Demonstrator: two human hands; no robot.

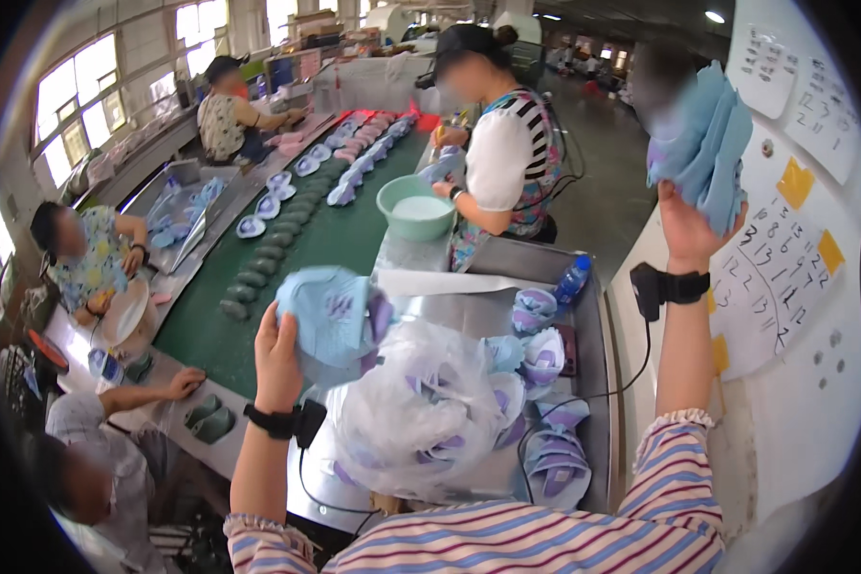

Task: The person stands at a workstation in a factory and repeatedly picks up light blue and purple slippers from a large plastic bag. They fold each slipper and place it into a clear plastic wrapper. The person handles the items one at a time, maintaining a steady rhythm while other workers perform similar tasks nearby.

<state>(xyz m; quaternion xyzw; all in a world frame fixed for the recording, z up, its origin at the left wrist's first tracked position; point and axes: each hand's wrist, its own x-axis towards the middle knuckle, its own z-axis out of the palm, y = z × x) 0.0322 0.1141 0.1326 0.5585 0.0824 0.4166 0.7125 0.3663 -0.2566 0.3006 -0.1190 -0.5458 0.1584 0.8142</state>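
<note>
My left hand [278,356] grips a bundle of light blue shoe uppers [323,320] with purple parts, held above the metal worktop [320,459]. Raised at the upper right, my right hand [695,225] is closed around the lower end of a second bundle of light blue and purple uppers [716,143], beside the white board. Below and between my hands sits a translucent plastic bag [416,407] full of similar pieces. Nested stacks of uppers [555,459] lie to its right on the metal top.
A green conveyor belt [196,330] carries rows of grey shoe forms and uppers. Several people work along it; one beside a green basin [416,215]. A blue bottle [573,277] stands by the metal rim. Cables run from my wristbands. A white board [784,383] with papers rises at right.
</note>
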